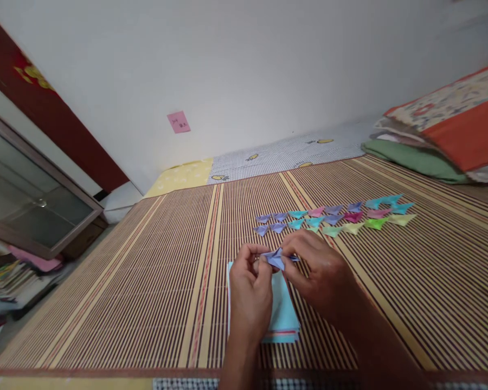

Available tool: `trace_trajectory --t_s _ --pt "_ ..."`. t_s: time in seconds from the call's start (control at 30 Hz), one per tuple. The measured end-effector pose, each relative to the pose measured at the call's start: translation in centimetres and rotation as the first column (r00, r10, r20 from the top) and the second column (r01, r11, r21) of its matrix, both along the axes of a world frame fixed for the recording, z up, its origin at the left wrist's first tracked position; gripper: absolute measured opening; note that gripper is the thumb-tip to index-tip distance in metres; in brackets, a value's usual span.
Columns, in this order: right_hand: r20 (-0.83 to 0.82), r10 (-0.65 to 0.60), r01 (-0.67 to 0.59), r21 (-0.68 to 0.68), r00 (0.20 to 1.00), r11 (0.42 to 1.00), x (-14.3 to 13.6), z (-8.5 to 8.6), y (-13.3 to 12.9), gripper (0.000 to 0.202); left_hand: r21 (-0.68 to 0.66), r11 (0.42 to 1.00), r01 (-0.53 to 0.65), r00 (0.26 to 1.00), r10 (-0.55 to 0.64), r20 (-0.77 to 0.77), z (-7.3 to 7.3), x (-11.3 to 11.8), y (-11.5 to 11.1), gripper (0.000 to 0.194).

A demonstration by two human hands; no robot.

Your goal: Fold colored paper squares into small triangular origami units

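We pinch the small purple folded paper piece (277, 258) between our left hand (250, 290) and right hand (319, 273), above the light-blue paper stack (284, 314); creases want firm, aligned fingertip pressure. Finished coloured folded pieces (333, 216) lie far right on the striped bamboo mat (146, 281).

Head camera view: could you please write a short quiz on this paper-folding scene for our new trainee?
1. True or false: both hands, left hand and right hand, pinch the purple paper piece.
2. What lies on the mat under the hands?
A. scissors
B. a stack of paper sheets
C. a book
3. Where do the folded pieces lie relative to the hands: nearer the wall or nearer the camera?

Key:
1. True.
2. B.
3. Nearer the wall, in rows.
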State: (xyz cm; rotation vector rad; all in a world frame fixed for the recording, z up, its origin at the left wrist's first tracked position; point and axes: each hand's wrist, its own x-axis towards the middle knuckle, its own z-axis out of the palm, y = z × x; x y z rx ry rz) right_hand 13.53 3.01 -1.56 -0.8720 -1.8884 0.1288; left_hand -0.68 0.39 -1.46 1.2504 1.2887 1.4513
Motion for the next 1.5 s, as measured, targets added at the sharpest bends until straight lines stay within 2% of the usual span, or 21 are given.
trace_trajectory --t_s 0.2,0.4,0.6,0.73,0.9,1.07,1.2,1.4,1.5 --pt "0.009 0.026 -0.026 -0.022 1.0 0.999 -0.31 0.24 -0.09 0.017 -0.007 1.0 0.012 1.0 -0.012 0.022 0.35 0.62 -0.07 0.007" --pt "0.006 0.025 -0.025 -0.016 1.0 1.0 -0.36 0.03 0.0 0.017 0.0 0.998 -0.06 0.996 0.059 0.061 -0.27 0.36 0.32 0.011" --pt "-0.04 -0.003 0.003 -0.014 0.999 1.0 -0.35 0.06 -0.19 0.016 0.053 0.998 -0.041 0.995 0.036 0.098 -0.58 0.34 0.2 0.006" --pt "-0.054 -0.011 0.01 -0.014 0.998 1.0 -0.31 0.07 -0.13 0.017 0.135 0.991 -0.02 1.0 0.022 -0.014 -0.43 0.46 -0.12 0.006" --pt "-0.044 0.001 -0.002 -0.03 0.999 1.0 -0.14 0.1 -0.1 0.017 0.119 0.993 0.021 0.993 -0.007 -0.117 -0.21 0.5 -0.29 0.022" --pt "-0.057 0.006 -0.008 -0.025 0.998 1.0 -0.09 0.17 -0.18 0.017 0.098 0.994 -0.041 0.98 0.059 -0.187 -0.01 0.71 -0.52 0.015" --pt "-0.066 0.009 -0.011 -0.04 0.998 0.999 0.02 0.01 -0.12 0.016 0.103 0.995 -0.011 0.957 0.041 -0.288 0.3 0.81 -0.54 0.013" --pt "-0.072 0.049 -0.054 -0.074 0.996 0.996 0.28 -0.13 -0.02 0.014 0.174 0.985 0.016 0.945 0.043 -0.325 0.07 0.63 -0.22 0.015" --pt "-0.091 0.066 -0.074 -0.087 0.994 0.993 0.35 -0.04 -0.01 0.015 0.163 0.986 0.041 0.946 0.015 -0.323 -0.13 0.53 -0.16 0.015"
